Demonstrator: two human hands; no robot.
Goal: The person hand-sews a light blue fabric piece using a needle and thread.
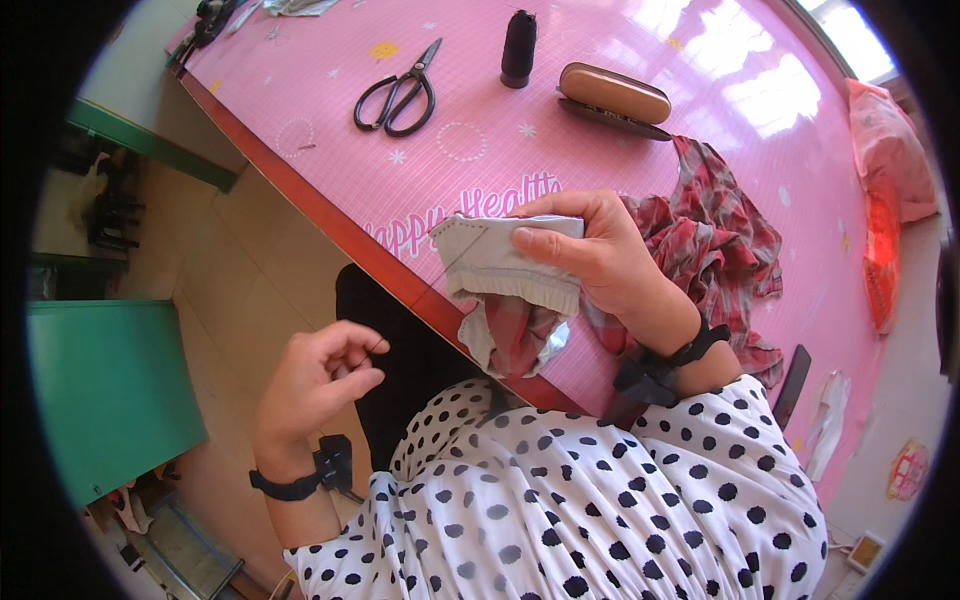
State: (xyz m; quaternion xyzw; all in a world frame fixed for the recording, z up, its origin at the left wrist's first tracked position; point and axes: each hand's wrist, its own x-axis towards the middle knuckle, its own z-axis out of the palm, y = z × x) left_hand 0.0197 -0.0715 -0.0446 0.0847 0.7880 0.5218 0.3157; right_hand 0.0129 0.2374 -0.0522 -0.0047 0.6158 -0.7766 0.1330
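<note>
My right hand (610, 250) pinches a light grey piece of cloth (485, 255), thumb on top and fingers behind it. A line of dark stitches runs near one corner, and its lower edge is gathered. Below it hangs a bit of red plaid fabric with more pale cloth. Further right, the red plaid fabric (705, 245) lies crumpled on the table; whether the two join is hidden behind my wrist. My left hand (325, 375) hovers off the table edge, to the left of the cloth. Its thumb and fingers are curled together; anything between them is too small to see.
The pink patterned tabletop (330, 100) has a red-brown edge (300, 190). On it are black-handled scissors (402, 95), a black thread spool (518, 50), a brown case (615, 95) and a dark flat bar (792, 385). A green cabinet (115, 390) stands left.
</note>
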